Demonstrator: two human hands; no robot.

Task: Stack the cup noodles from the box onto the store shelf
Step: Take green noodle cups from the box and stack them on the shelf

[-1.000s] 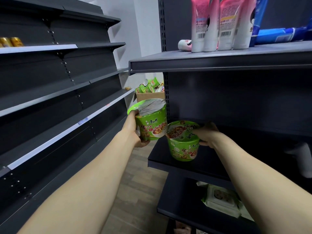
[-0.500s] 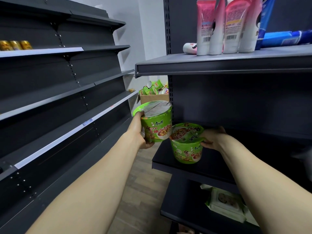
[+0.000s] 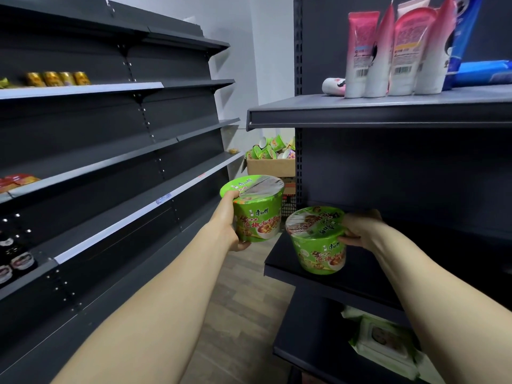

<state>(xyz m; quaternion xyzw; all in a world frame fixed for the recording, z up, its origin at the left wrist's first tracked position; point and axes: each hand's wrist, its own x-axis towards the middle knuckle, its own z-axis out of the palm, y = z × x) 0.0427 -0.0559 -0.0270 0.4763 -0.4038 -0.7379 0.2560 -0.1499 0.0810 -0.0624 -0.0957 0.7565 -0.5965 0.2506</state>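
My left hand (image 3: 227,220) grips a green cup noodle (image 3: 257,209) by its side, held upright in the aisle just left of the right-hand shelf unit. My right hand (image 3: 358,231) holds a second green cup noodle (image 3: 318,242) at its rim, on or just above the dark middle shelf (image 3: 346,284) near its front left corner, tilted slightly toward me. A cardboard box (image 3: 270,166) heaped with more green cups stands at the far end of the aisle.
Pink and white tubes (image 3: 388,51) stand on the upper right shelf (image 3: 374,112). A pack of wipes (image 3: 385,345) lies on the shelf below. The left shelving (image 3: 110,167) carries gold cans (image 3: 55,78), red packs and dark jars. Wooden floor runs between the units.
Both cups have shifted slightly right and closer to the shelf as my view moved nearer. The right cup sits a little further in over the shelf.
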